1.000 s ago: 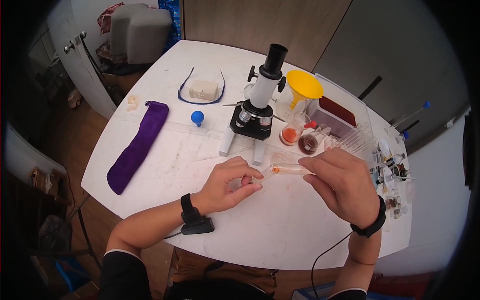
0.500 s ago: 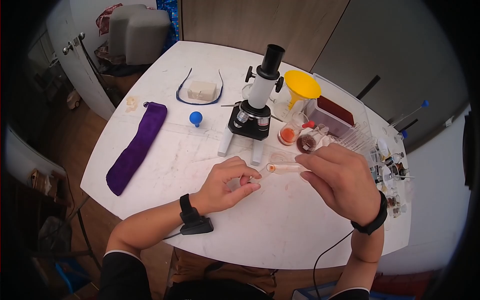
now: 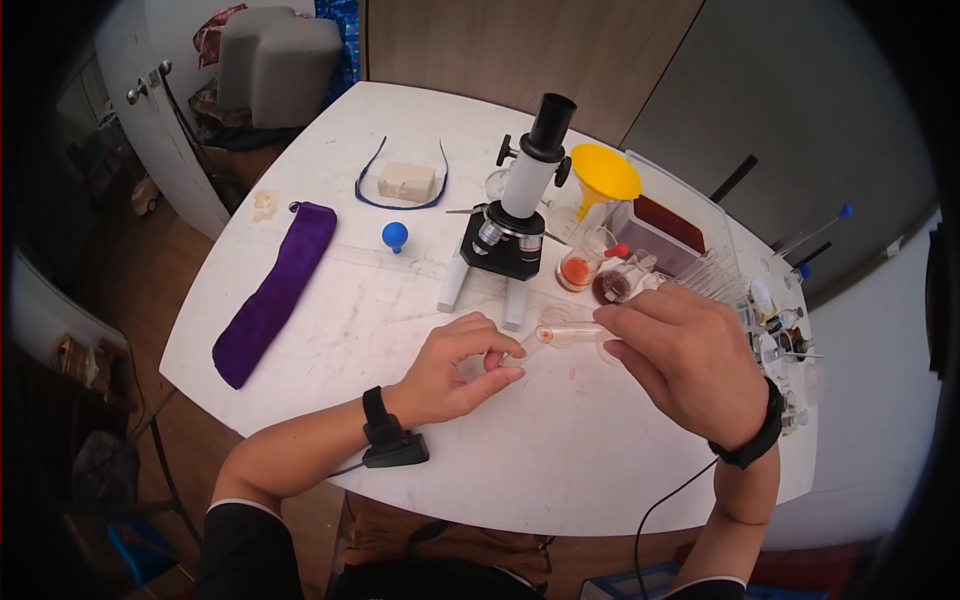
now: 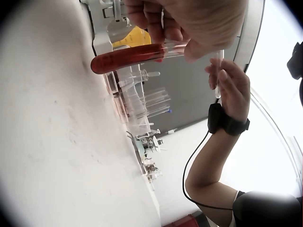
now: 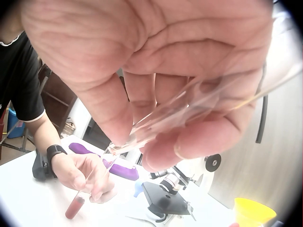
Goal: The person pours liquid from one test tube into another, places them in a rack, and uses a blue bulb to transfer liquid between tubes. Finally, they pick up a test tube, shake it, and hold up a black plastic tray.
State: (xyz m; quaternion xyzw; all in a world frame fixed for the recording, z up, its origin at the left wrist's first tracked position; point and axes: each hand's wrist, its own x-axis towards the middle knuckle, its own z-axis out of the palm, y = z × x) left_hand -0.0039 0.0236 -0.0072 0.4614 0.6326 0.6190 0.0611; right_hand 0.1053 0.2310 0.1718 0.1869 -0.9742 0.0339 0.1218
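My left hand [image 3: 450, 365] pinches a test tube [image 4: 128, 56] between thumb and fingers. Dark red liquid fills its rounded lower end, as the left wrist view shows. With thumb and fingertips, my right hand [image 3: 680, 355] grips a second, clear glass test tube [image 3: 575, 332], tilted so that its mouth points left. In the head view that mouth, with a little orange liquid at it, lies right at the mouth of the left tube. From the right wrist, the clear tube [image 5: 165, 118] looks nearly drained, and the red tube [image 5: 75, 207] hangs below the left fingers.
A microscope [image 3: 518, 190] stands just beyond the hands. Flasks with orange liquid [image 3: 574, 272] and dark liquid [image 3: 611, 288], a yellow funnel [image 3: 606, 172] and racked glass tubes [image 3: 715, 272] are at the right. Safety glasses [image 3: 400, 206], a blue bulb [image 3: 395, 236] and a purple pouch [image 3: 275, 295] lie left.
The orange liquid at the clear tube's mouth has shrunk. My right hand and wrist have shifted slightly to the right. The left hand holds its place.
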